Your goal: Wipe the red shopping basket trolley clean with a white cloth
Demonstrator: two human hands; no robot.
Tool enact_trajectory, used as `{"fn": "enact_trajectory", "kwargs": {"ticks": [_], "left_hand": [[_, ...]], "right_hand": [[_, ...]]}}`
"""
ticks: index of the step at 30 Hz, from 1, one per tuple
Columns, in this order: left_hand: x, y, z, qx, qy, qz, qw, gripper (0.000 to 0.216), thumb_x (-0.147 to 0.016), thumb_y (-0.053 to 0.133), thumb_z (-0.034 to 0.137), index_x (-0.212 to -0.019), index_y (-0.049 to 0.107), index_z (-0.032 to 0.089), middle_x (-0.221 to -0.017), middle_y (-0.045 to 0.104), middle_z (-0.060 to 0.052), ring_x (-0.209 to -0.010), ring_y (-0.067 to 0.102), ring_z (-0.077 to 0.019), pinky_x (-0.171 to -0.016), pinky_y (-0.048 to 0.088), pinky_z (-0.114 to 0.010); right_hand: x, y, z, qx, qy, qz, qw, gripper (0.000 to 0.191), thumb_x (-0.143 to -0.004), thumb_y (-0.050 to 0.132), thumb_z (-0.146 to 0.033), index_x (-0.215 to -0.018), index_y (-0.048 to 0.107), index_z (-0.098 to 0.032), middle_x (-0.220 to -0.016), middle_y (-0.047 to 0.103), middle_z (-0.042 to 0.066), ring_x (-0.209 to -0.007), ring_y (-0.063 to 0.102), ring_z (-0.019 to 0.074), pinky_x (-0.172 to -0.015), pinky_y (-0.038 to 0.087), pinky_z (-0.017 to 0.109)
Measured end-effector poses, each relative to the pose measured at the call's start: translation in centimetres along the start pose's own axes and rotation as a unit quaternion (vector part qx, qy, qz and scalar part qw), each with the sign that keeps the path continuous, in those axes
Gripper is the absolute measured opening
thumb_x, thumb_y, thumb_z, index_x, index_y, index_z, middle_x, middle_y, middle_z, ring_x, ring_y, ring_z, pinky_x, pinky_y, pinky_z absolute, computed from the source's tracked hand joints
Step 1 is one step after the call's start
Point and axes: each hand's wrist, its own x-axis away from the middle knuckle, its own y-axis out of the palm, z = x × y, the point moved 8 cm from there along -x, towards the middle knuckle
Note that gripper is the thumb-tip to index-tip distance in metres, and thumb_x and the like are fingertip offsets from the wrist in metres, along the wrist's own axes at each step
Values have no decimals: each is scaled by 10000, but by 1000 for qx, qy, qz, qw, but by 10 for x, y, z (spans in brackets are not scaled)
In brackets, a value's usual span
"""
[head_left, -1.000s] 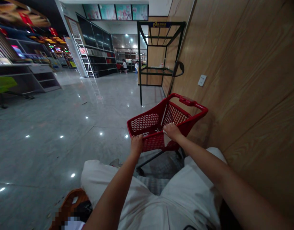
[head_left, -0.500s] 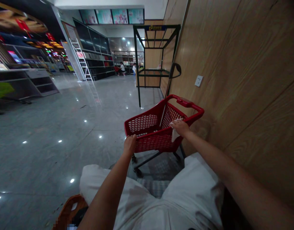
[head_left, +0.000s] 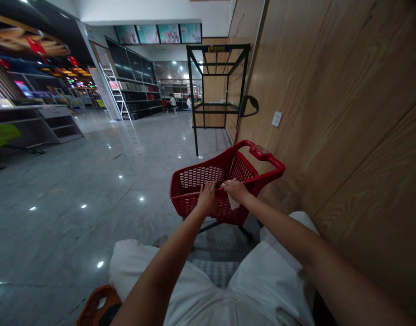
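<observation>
Head view: L hand point(head_left: 208, 197) fingers clamp cart point(head_left: 190, 206) rim, R hand point(head_left: 235, 190) fingers clamp cloth point(head_left: 232, 202).

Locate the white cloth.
Head view, centre: the white cloth is under the right hand on the near rim of the red cart, beside the left hand.
</observation>
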Motion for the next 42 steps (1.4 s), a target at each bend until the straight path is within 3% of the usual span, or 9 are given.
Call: {"fn": "enact_trajectory", "kwargs": {"ticks": [3, 10, 13, 18, 22, 27, 32, 38, 42], "left_hand": [[4, 13, 14, 46, 40, -7, 998, 810, -709, 584, 300, -1416, 230, 126, -1462, 328, -166, -1385, 222, -276, -1126, 179, -475], [22, 21, -1, 35, 28, 44, 998, 876, -601, 606, 247, -1390, 269, 68, -1457, 308, -190, -1408, 129, -304, -1159, 95, -450], [18, 21, 5, 30, 40, 56, 997, 872, -590, 594, 225, -1384, 271, 67, -1453, 313, -190, -1407, 130, -307, -1157, 108, -459], [12, 22, 6, 15, 14, 81, 997, 889, -560, 597, 230, -1371, 277, 55, -1443, 321, -204, -1404, 116, -339, -1142, 121, -505], [11, 18, -9, -2, 12, 83, 996, 849, -590, 595, 236, -1366, 298, 64, -1444, 326, -197, -1406, 123, -330, -1146, 128, -481], [10, 10, -31, -13, 16, 56, 998, 796, -629, 593, 214, -1372, 324, 120, -1446, 345, -157, -1415, 103, -309, -1142, 168, -466], [2, 13, -43, -28, -11, 35, 999, 826, -627, 611, 220, -1392, 328, 90, -1479, 301, -157, -1420, 69, -307, -1154, 138, -444], [-7, -12, -51, -44, -146, 65, 986, 720, -760, 500, 179, -1445, 277, 187, -1548, 77, -144, -1418, 20, -334, -1116, 97, -555], [-12, -55, -21, -31, -118, 116, 986, 725, -781, 474, 170, -1461, 223, 174, -1551, 36, -140, -1422, -3, -306, -1122, 91, -543]], "right_hand": [[20, -14, 12, -3, -16, 15, 1000, 385, -912, 349, -120, -1242, 529, -202, -1158, 600, 101, -1046, 544, 202, -883, 422, 318], [108, -43, 130, -1, 45, 21, 999, 492, -813, 479, -115, -1275, 526, -277, -1346, 491, 72, -1187, 487, 208, -941, 430, 350], [125, -50, 156, 18, 74, 42, 996, 471, -805, 486, -122, -1245, 558, -276, -1322, 516, 74, -1189, 487, 217, -973, 419, 384], [106, -53, 112, 64, 40, 100, 992, 429, -822, 459, -89, -1221, 581, -185, -1238, 577, 114, -1144, 506, 250, -1010, 393, 420], [89, -56, 78, 57, -17, 142, 988, 438, -845, 426, -60, -1225, 579, -215, -1225, 591, 89, -1177, 490, 223, -1065, 336, 420], [105, -63, 118, -12, -69, 121, 990, 402, -836, 548, -218, -1233, 565, -274, -1284, 551, 75, -1156, 522, 236, -983, 419, 419], [118, -69, 143, -43, -20, 137, 989, 436, -852, 502, -190, -1272, 532, -301, -1342, 492, 63, -1215, 474, 234, -971, 437, 397], [85, -73, 76, -15, 20, 148, 989, 408, -861, 467, -121, -1222, 589, -266, -1241, 570, 99, -1112, 538, 248, -949, 437, 418], [63, -87, 22, -40, -31, 170, 984, 375, -903, 437, -138, -1241, 568, -233, -1258, 569, 111, -1112, 539, 232, -948, 442, 398]]}}
